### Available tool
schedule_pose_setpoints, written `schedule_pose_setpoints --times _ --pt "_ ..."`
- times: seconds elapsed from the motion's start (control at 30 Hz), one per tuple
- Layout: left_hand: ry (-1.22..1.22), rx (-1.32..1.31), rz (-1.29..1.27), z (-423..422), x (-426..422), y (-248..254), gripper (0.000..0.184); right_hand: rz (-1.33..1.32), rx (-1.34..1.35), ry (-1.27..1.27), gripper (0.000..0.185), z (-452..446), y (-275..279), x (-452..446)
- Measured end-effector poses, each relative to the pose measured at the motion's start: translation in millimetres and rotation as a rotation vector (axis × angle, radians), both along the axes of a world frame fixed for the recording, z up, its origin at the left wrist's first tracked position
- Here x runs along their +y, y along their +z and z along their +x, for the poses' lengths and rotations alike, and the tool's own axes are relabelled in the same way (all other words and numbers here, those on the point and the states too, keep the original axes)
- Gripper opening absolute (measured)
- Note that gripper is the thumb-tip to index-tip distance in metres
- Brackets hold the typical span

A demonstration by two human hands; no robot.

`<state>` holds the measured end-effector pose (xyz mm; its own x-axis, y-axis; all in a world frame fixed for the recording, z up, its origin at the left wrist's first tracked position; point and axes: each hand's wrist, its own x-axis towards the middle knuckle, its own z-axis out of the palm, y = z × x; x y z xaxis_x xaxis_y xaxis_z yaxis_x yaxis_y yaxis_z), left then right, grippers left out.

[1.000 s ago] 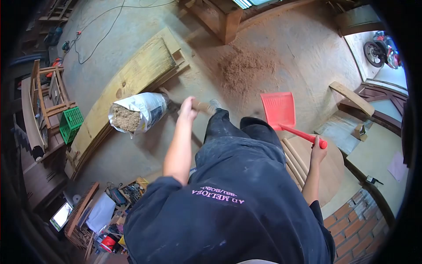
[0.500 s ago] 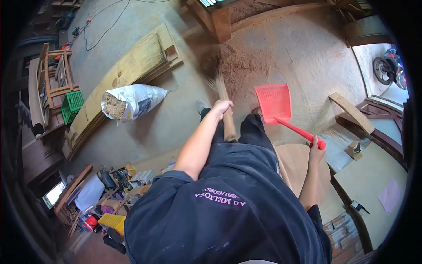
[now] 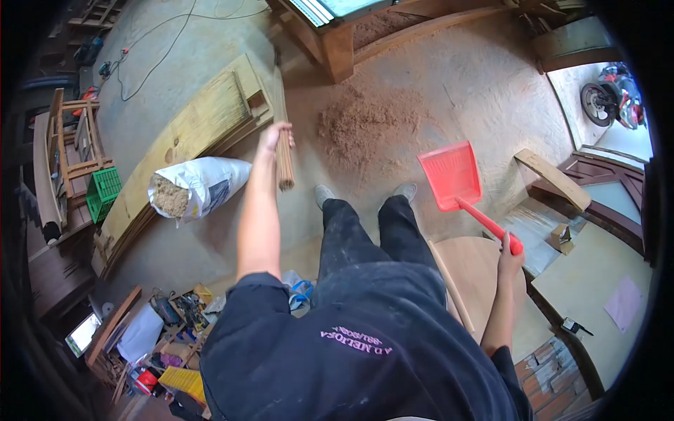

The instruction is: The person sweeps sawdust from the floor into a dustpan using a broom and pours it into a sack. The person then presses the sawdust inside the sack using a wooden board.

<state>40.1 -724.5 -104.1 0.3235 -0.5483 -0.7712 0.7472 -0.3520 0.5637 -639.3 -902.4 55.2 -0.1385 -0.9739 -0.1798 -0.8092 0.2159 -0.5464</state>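
Observation:
My left hand point(image 3: 276, 137) is closed around a stick broom point(image 3: 283, 158), a bundle of thin sticks. It is held upright-looking in view, to the left of my feet, with its thin end pointing away from me. My right hand point(image 3: 510, 257) grips the end of the handle of a red dustpan point(image 3: 453, 175). The pan is out to my right, and its tray looks bare. Between the two tools, ahead of my shoes, lies a heap of reddish-brown sawdust point(image 3: 365, 126) on the concrete floor.
A white sack point(image 3: 217, 179) filled with shavings lies left, beside stacked boards point(image 3: 200, 116). Ahead stands a wooden machine stand point(image 3: 337, 56). At right are a loose plank point(image 3: 553, 179) and a round wooden board point(image 3: 484, 274). Tools clutter the lower left, near a green crate point(image 3: 104, 193).
My left hand has swung the broom left, away from the front of my legs. The dustpan has shifted slightly right and down in view. More of the sawdust heap and my shoes show.

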Motion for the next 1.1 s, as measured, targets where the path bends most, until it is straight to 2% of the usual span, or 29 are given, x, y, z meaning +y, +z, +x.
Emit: schedule_pose_setpoints --times 0.07,0.13,0.17,0.2,0.27,0.37,0.43,0.47,0.5,0.53,0.57,0.6,0.7,0.73,0.8,0.87,0.93,1.0,1.03,1.1 --pt "-0.035 -0.152 0.196 34.1 -38.2 -11.3 0.018 0.002 -0.039 -0.041 0.034 -11.7 2.7 13.5" --pt "-0.083 -0.412 0.334 55.3 -55.2 -44.6 0.030 0.032 -0.178 -0.138 0.031 -28.8 0.6 22.1" --pt "-0.140 -0.384 0.437 66.4 -57.2 -68.4 0.040 0.030 -0.164 -0.134 0.031 -21.5 4.3 21.8" --pt "-0.138 -0.363 0.443 63.1 -60.6 -79.5 0.040 0.083 -0.117 -0.181 0.030 -9.0 17.3 24.8" --pt "-0.249 -0.710 0.770 40.0 -51.5 -99.6 0.006 0.161 -0.042 -0.220 0.030 -10.3 27.1 29.2" --pt "-0.565 -0.630 0.786 -15.4 -34.1 -134.5 0.017 0.140 -0.078 -0.176 0.028 -8.3 10.6 25.6" --pt "-0.546 -0.508 0.811 -82.0 1.4 -119.2 0.032 0.161 0.075 -0.097 0.028 6.4 7.3 14.0" --pt "-0.525 -0.441 0.822 -117.4 20.2 -97.2 0.041 0.148 0.024 -0.060 0.029 6.1 -1.2 8.2" --pt "-0.426 -0.439 0.721 -160.4 36.6 -53.7 0.056 0.147 0.011 -0.054 0.029 8.0 -11.1 1.4" --pt "-0.523 -0.365 0.725 -186.8 49.7 -14.5 0.063 0.121 0.040 0.002 0.029 9.9 -19.8 -4.6" --pt "-0.536 -0.381 0.677 -216.5 74.8 -8.1 0.059 0.096 0.069 0.059 0.030 13.1 -25.1 -11.9" --pt "-0.538 -0.286 0.671 -242.0 94.8 13.5 0.061 0.094 0.107 0.104 0.029 22.8 -27.4 -20.0" --pt "-0.477 -0.108 0.538 -285.7 138.7 71.1 0.068 0.067 0.030 0.186 0.030 51.8 -34.6 -45.2" --pt "-0.457 -0.119 0.547 -290.4 148.9 89.5 0.068 0.070 0.013 0.202 0.030 60.8 -34.4 -54.5" --pt "-0.270 -0.112 0.553 -297.4 165.1 144.1 0.066 0.116 0.106 0.219 0.032 73.6 -32.9 -74.3" --pt "-0.185 -0.227 0.594 -301.7 194.3 175.4 0.062 0.081 0.114 0.265 0.030 68.0 -50.6 -99.3" --pt "-0.190 -0.256 0.687 -305.2 208.9 206.2 0.063 0.058 0.145 0.305 0.029 57.1 -57.9 -113.7" --pt "-0.146 -0.367 0.726 -308.8 228.4 194.8 0.060 0.106 -0.166 0.266 0.031 57.3 -60.2 -130.1" --pt "-0.138 -0.373 0.729 -302.1 238.6 174.7 0.053 0.110 -0.154 0.267 0.031 52.9 -62.8 -134.8" --pt "-0.085 -0.321 0.769 -282.2 228.9 131.3 0.039 0.089 -0.323 0.229 0.032 48.3 -67.2 -142.2"
